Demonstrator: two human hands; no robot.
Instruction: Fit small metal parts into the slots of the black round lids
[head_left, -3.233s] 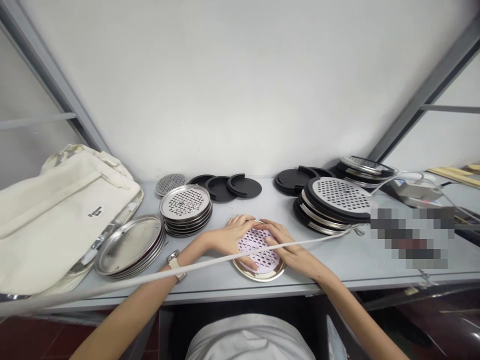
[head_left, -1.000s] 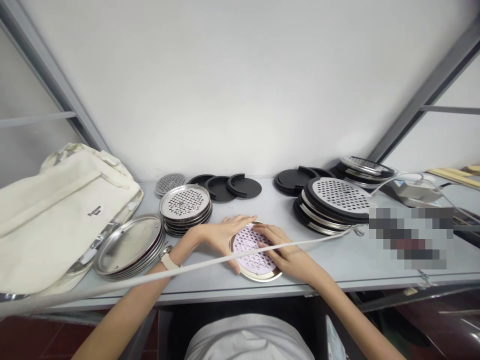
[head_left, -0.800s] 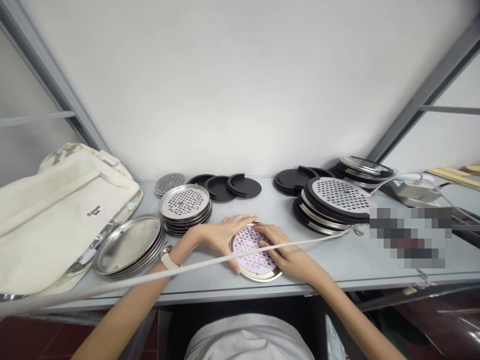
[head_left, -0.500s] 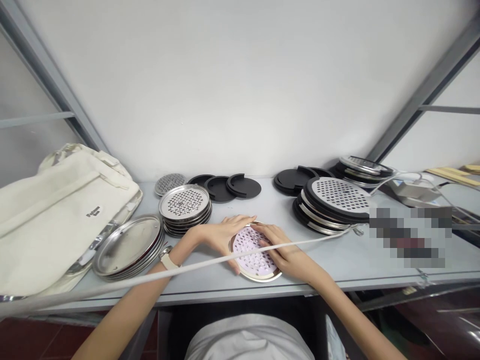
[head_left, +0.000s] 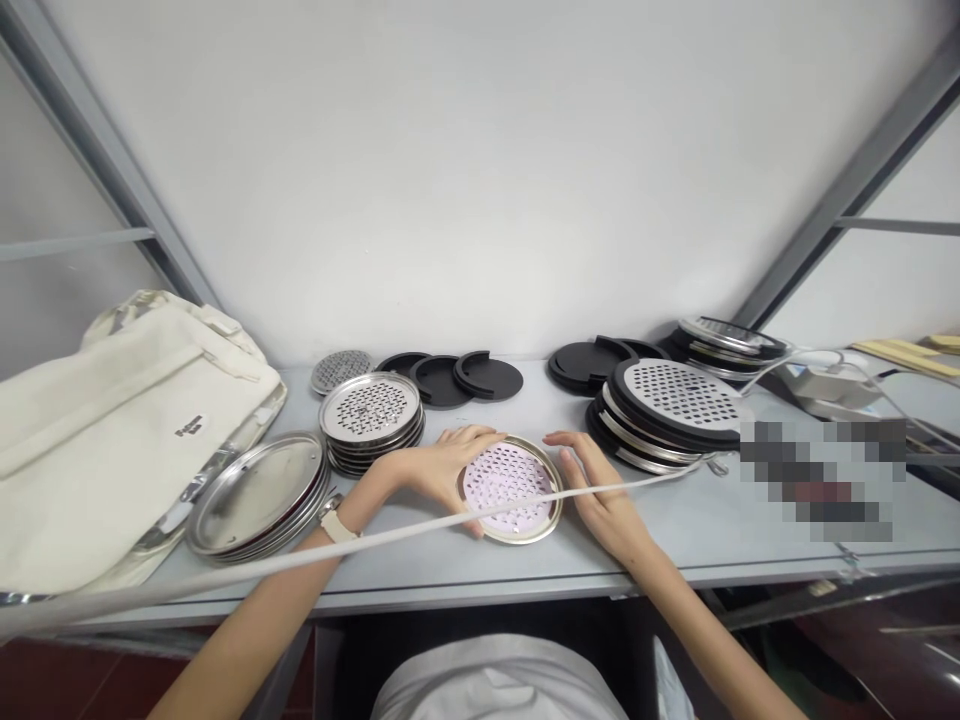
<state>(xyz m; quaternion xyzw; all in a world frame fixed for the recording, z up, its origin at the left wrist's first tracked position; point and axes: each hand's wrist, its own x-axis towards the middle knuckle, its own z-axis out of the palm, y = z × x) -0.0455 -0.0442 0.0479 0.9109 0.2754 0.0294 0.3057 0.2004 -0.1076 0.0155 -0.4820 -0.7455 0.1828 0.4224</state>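
In front of me a round grater disc (head_left: 517, 480), with a pale lilac cast and raised holes, sits inside a shiny metal rim on the table. My left hand (head_left: 446, 475) grips its left side, fingers at the far edge and thumb at the near edge. Just off the right edge, my right hand (head_left: 600, 500) is open with its fingers apart and holds nothing. To the left stands a stack of silver grater discs in metal rims (head_left: 370, 410). Nearer me on that side lies a stack of plain metal lids or trays (head_left: 259, 495).
Black round parts (head_left: 487, 378) lie along the wall. At the right rises a stack of black rings and grater discs (head_left: 679, 395). A cream bag (head_left: 127, 440) fills the left end. A white cord (head_left: 300, 553) crosses in front of my hands, and a blurred patch hides something at right.
My right hand has lifted off the grater disc and moved to the right. The disc's near edge has shifted slightly away from me. My left hand keeps its hold.
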